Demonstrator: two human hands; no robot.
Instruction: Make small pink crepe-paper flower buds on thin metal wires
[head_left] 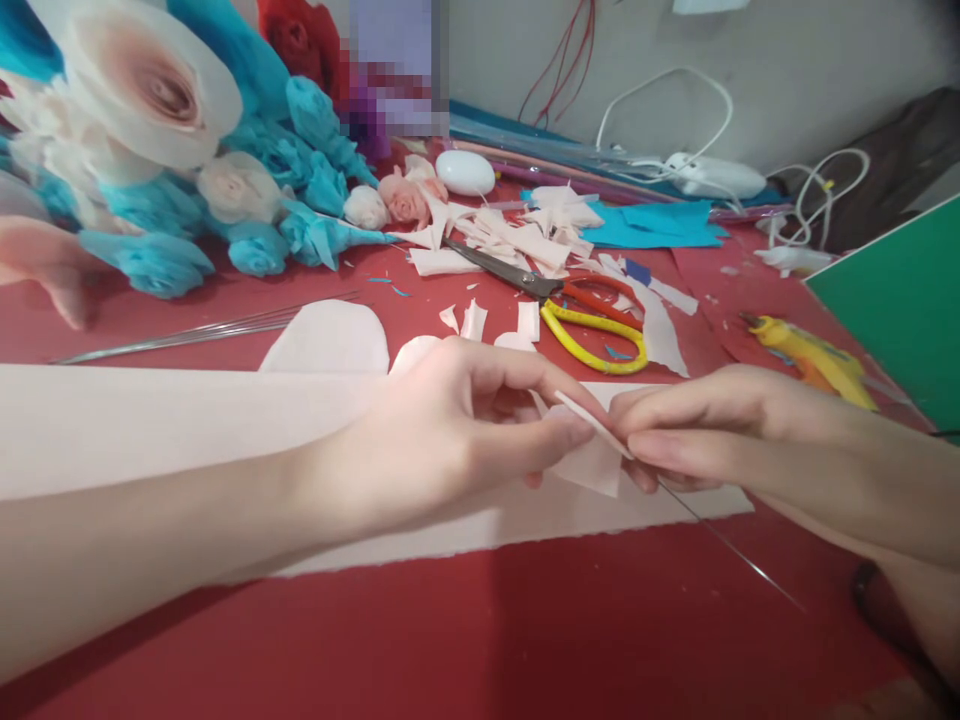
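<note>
Between the thumb and fingers of my left hand (pixel 480 410) is a pale pink paper piece (pixel 592 460), folded or rolled along its upper edge. My right hand (pixel 697 430) pinches the right end of that same edge, so the two hands almost meet. A thin metal wire (pixel 735 550) runs from under my right fingers down to the right; its upper end is hidden. Beneath both hands lies a long pale pink paper strip (pixel 150 430). Just beyond them rest rounded paper petals (pixel 330 335) and scissors (pixel 592 335) with one red and one yellow handle.
Blue and cream paper flowers (pixel 150 230) crowd the back left. A bundle of wires (pixel 195 330) lies before them. Paper scraps (pixel 525 240) and blue paper (pixel 652 222) spread across the back. A yellow glue gun (pixel 814 360) is at right, near a green board (pixel 900 300) and white cables (pixel 810 190).
</note>
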